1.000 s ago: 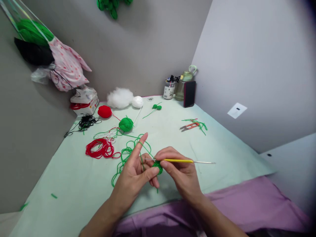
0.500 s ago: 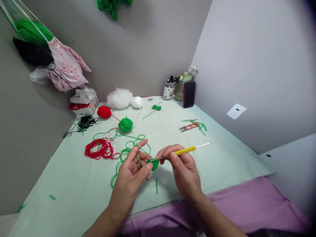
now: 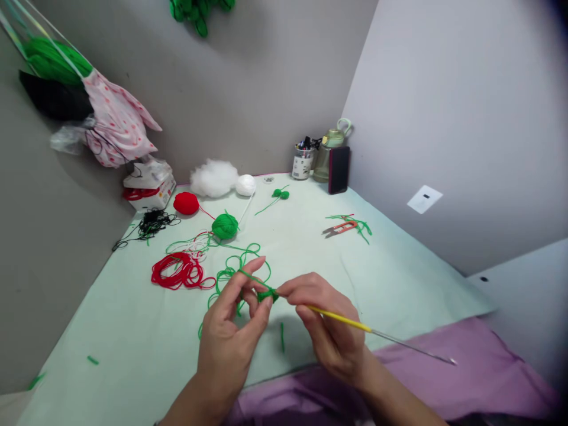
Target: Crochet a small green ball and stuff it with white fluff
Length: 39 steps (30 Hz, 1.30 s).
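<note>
Between the thumb and fingers of my left hand [image 3: 235,325] is a small green crochet piece [image 3: 267,295]. Green yarn [image 3: 254,277] runs over the raised left index finger down to the piece. My right hand [image 3: 331,316] grips a yellow-handled crochet hook [image 3: 344,319], whose far metal end slants down to the right. The hook's near tip is at the crochet piece, mostly hidden by the right fingers. Loose loops of green yarn [image 3: 226,273] lie behind my left hand. A short green yarn scrap [image 3: 282,337] rests on the cloth between both hands.
Farther back lie a green yarn ball [image 3: 225,226], a red yarn ball [image 3: 186,203], white stuffing [image 3: 214,178] and coiled red yarn [image 3: 177,271]. Orange thread snips [image 3: 341,228] are at the right. A phone [image 3: 339,170] leans by a bottle [image 3: 322,163] and a pen cup [image 3: 302,164].
My right hand has turned the crochet hook, so its far end swung from pointing up-right to down-right. The crochet piece has tilted and shifted slightly left in my left fingers.
</note>
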Motion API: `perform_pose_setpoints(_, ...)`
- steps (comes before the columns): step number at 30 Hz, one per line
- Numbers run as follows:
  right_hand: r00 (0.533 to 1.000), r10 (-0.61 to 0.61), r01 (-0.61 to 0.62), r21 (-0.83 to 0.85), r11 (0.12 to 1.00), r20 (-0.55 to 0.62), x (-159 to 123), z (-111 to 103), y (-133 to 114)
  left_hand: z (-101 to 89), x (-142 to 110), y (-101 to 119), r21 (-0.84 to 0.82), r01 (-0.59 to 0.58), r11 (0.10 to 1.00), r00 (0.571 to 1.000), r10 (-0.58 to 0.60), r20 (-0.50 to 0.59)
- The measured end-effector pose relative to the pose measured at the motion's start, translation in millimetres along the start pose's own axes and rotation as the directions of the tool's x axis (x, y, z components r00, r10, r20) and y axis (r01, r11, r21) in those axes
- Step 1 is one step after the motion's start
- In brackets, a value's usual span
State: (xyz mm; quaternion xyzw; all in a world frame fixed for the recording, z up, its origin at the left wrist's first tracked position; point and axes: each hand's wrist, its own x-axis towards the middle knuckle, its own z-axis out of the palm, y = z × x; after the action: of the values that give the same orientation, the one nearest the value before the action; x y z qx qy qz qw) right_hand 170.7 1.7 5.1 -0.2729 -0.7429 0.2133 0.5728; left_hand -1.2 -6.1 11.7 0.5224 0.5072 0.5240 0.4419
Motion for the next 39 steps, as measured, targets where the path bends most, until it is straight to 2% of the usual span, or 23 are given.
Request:
perform_pose_setpoints(4,0.997,0.033,-0.028,0.068,0.997,-0.071,2,1,2,-0.4,-3,-3,0.033,-0.097,0.995,0.995,0.098,-0.026)
perform_pose_setpoints(6,0.998,-0.027,0.026,-0.014,1.000,-0.063,3,3,2,0.9,-3,-3,0.029,-0.112,0.993,0.993,0.113,-0.042)
perform_pose_setpoints(8,0.991,-0.129,0.121,-0.168,0.978,-0.038,4,6,3,3.0,-3,-2,0.008,-0.098,0.995,0.993,0.098,-0.060)
perform_pose_setpoints(11,0.965,-0.262,0.251,-0.414,0.875,0.032,0,9,2,6.0,-3,0,-0.140,0.017,0.990,0.999,-0.022,-0.037)
perform_pose_setpoints(13,0.952,-0.300,0.288,-0.506,0.813,0.058,-4,10,1,6.3,-1,3,-0.345,0.190,0.919,0.982,-0.172,0.084)
perform_pose_setpoints(14,0.954,-0.298,0.279,-0.505,0.817,0.045,-5,10,0,5.7,0,5,-0.436,0.292,0.851,0.955,-0.241,0.170)
perform_pose_setpoints(16,0.973,-0.229,0.199,-0.382,0.902,-0.033,-5,9,-1,3.2,4,7,-0.538,0.433,0.723,0.901,-0.321,0.292)
perform_pose_setpoints(18,0.991,-0.064,0.047,-0.139,0.989,-0.120,-3,7,-2,-0.2,8,10,-0.563,0.457,0.689,0.890,-0.344,0.300)
perform_pose_setpoints(19,0.988,0.037,-0.039,-0.008,0.999,-0.151,-1,6,-2,-1.7,9,10,-0.566,0.437,0.699,0.900,-0.340,0.274)
perform_pose_setpoints(21,0.965,0.201,-0.163,0.215,0.963,-0.169,4,5,-1,-3.3,10,11,-0.550,0.393,0.737,0.919,-0.317,0.233)
perform_pose_setpoints(23,0.948,0.277,-0.214,0.336,0.917,-0.155,7,6,0,-2.6,9,11,-0.520,0.370,0.770,0.929,-0.291,0.229)
perform_pose_setpoints(25,0.949,0.287,-0.226,0.354,0.908,-0.131,8,8,1,-0.3,6,9,-0.498,0.356,0.790,0.933,-0.271,0.236)
perform_pose_setpoints(30,0.967,0.226,-0.192,0.249,0.949,-0.116,5,11,-1,5.8,4,6,-0.491,0.300,0.818,0.952,-0.226,0.206)
perform_pose_setpoints(33,0.973,0.203,-0.172,0.247,0.954,-0.106,3,11,0,6.0,6,9,-0.498,0.326,0.804,0.942,-0.230,0.246)
perform_pose_setpoints(35,0.958,0.267,-0.215,0.352,0.911,-0.105,2,12,2,4.0,8,12,-0.504,0.378,0.777,0.922,-0.263,0.286)
perform_pose_setpoints(39,0.905,0.420,-0.310,0.566,0.764,-0.071,2,10,8,-3.2,11,13,-0.519,0.485,0.703,0.865,-0.302,0.400)
